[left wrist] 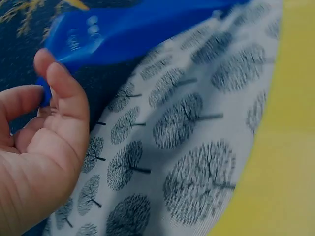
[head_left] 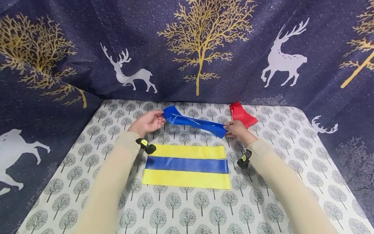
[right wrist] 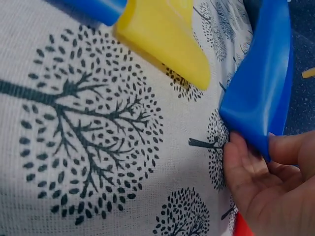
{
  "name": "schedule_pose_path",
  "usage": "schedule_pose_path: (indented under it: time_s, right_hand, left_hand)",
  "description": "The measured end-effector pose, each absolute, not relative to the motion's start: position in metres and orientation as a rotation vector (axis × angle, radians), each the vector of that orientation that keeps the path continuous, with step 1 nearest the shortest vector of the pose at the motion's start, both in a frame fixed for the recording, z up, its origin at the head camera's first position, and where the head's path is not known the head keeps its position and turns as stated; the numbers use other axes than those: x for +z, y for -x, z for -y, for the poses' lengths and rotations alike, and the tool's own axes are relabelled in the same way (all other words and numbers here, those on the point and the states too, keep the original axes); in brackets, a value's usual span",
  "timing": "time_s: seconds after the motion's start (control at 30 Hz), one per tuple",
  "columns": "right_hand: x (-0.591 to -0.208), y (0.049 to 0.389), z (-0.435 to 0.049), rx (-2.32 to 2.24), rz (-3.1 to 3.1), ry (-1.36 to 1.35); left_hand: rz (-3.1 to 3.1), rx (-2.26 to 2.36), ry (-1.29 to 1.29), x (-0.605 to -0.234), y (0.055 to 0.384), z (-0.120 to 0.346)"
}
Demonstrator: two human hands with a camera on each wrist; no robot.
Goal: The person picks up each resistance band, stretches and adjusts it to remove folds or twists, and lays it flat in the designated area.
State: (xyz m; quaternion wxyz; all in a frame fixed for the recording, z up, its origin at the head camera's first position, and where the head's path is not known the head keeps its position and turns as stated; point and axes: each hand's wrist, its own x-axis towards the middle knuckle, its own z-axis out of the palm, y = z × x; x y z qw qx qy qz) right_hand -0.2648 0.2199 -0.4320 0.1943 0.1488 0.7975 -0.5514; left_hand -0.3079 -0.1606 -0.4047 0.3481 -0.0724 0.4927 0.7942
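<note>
A blue resistance band (head_left: 194, 122), a flat loop, is stretched lengthwise between both hands above the back of the table. My left hand (head_left: 151, 122) pinches its left end between thumb and fingers; white print shows near that end. The right hand (head_left: 236, 129) pinches the opposite end, as the right wrist view also shows. Its middle is gathered and twisted narrow. In front of the hands lie a yellow band (head_left: 187, 178) at the front, a blue band (head_left: 187, 164) in the middle and a yellow strip (head_left: 190, 151) behind it, flat and side by side.
A crumpled red band (head_left: 242, 115) lies at the back right, behind the right hand. The table (head_left: 187, 217) wears a white cloth printed with trees. A dark blue curtain (head_left: 222, 78) with deer and golden trees hangs behind and at the sides.
</note>
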Motion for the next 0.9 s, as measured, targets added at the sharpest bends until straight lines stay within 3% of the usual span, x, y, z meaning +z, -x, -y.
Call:
schedule_pose_path:
  time_s: [0.5, 0.9]
  right_hand:
    - [-0.422, 0.267, -0.24, -2.186, -1.236, -0.646]
    - [-0.422, 0.269, -0.239, -1.99, -1.525, -0.418]
  left_hand:
    - [-1.83, 1.51, 0.099, -0.419, 0.307, 0.155]
    - [-1.906, 1.43, 0.099, -0.413, 0.305, 0.162]
